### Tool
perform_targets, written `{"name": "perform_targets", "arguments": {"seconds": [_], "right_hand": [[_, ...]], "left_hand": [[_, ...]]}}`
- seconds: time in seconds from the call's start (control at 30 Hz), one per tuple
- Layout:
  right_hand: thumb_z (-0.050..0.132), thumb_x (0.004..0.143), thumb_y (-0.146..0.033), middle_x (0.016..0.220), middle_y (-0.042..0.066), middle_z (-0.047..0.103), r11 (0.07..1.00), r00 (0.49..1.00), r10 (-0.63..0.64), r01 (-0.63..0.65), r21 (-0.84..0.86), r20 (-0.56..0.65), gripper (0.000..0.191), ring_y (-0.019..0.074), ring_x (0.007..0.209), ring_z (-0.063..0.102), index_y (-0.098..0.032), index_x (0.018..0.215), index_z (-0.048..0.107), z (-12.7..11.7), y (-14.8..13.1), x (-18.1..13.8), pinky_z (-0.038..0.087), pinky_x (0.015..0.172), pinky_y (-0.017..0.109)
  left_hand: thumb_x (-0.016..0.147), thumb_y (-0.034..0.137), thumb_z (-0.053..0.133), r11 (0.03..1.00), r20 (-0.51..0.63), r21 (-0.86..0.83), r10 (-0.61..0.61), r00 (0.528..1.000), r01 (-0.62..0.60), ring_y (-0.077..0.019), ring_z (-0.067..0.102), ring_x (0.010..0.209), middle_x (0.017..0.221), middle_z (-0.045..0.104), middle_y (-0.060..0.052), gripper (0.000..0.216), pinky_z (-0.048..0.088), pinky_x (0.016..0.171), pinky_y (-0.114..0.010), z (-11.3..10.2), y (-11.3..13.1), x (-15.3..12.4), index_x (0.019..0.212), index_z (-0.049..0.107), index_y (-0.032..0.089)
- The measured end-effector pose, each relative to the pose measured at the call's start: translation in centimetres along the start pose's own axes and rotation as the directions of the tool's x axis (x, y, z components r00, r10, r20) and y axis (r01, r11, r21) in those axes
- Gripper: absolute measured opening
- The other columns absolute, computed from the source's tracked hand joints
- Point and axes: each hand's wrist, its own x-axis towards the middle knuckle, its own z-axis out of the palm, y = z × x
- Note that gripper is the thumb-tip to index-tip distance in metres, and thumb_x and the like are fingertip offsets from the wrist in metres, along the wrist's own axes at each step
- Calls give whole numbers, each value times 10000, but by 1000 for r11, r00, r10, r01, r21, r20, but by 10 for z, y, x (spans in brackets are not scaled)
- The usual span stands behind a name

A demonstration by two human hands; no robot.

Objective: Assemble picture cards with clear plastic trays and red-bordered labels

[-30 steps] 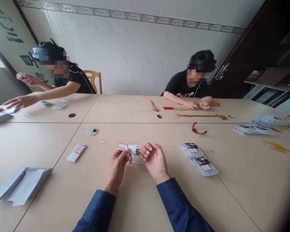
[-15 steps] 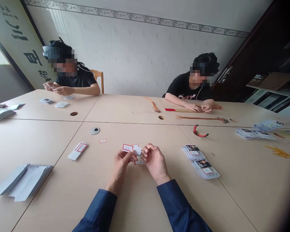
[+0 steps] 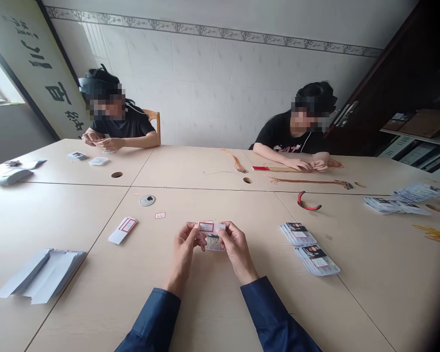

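Observation:
A white label strip with a red-bordered sticker (image 3: 207, 227) is stretched between my hands over the middle of the table. My left hand (image 3: 185, 242) pinches its left end, and my right hand (image 3: 235, 244) grips the right end between thumb and fingers. Just below the strip, between the hands, shows a small clear packet (image 3: 214, 243) with pale, thin contents; which fingers support it I cannot tell. Left of my hands lie a loose red-edged sticker (image 3: 160, 215) and a small stack of label strips (image 3: 123, 230).
White paper strips (image 3: 44, 274) lie at left, a round metal lid (image 3: 147, 200) farther back. At right are two stacks of printed packets (image 3: 317, 260), red-handled pliers (image 3: 308, 203) and yellow rubber bands (image 3: 433, 234). Two people work across the table, one beside orange cords (image 3: 311, 182).
My right hand has closed on the right end of the label strip, which is now held level and slightly farther right. The person at left has lowered their hands.

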Motion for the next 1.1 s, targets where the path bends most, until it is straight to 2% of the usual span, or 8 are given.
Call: {"name": "perform_targets", "arguments": {"seconds": [0.07,0.17,0.27,0.5,0.63,0.87,1.0,1.1], "right_hand": [[638,785,-486,625,-39,503,999,1000,26,-26,43,2,296,104,528,365,-192,822,622,1,-1,0,329,510,236],[655,780,-499,676,-17,561,993,993,73,-81,81,97,344,105,539,393,-179,908,661,4,-4,-2,340,514,240],[661,788,-487,640,-17,545,992,986,70,-84,90,152,345,104,548,406,-163,905,693,6,-4,-3,340,513,237],[656,795,-509,600,-19,519,988,991,71,-86,129,115,363,100,538,385,-148,808,686,4,2,-1,321,510,243],[657,789,-526,577,-26,499,987,991,78,-92,133,109,377,101,529,380,-152,741,660,5,2,-2,311,510,244],[639,814,-523,572,-22,499,989,994,76,-86,119,82,390,102,536,397,-135,809,678,5,2,-2,319,510,234],[649,802,-530,592,-13,530,986,992,97,-107,125,84,409,103,535,407,-128,868,692,5,3,-2,318,501,230],[651,797,-530,580,-19,521,987,994,82,-92,130,76,393,100,528,409,-139,767,664,5,4,-2,324,499,228]], "left_hand": [[834,430,628,1000,-2,8,-7,1000,7,-117,547,563,629,598,-8,280,448,532,-236,1,1,0,742,568,172],[813,440,650,999,2,-3,-38,999,38,-124,563,550,625,614,-13,283,463,534,-247,2,0,1,766,597,166],[810,433,655,998,45,-18,-58,997,59,-127,576,544,616,627,-18,278,475,551,-255,3,-1,1,760,608,164],[805,355,657,996,115,-44,-75,991,80,-130,581,568,630,637,-27,212,475,550,-249,1,-3,0,746,627,153],[795,347,666,997,104,-35,-69,992,73,-129,576,560,622,630,-21,199,471,545,-249,2,-1,0,752,625,157],[830,350,645,996,175,-43,-72,982,81,-124,570,555,644,633,-30,213,466,554,-253,2,-1,0,776,630,144],[842,368,631,996,174,-28,-73,982,79,-129,576,567,641,630,-31,241,462,564,-254,3,2,-2,761,631,141],[851,360,621,997,177,-18,-72,981,77,-131,577,576,638,627,-29,235,458,569,-254,4,3,-3,767,628,141]]}}
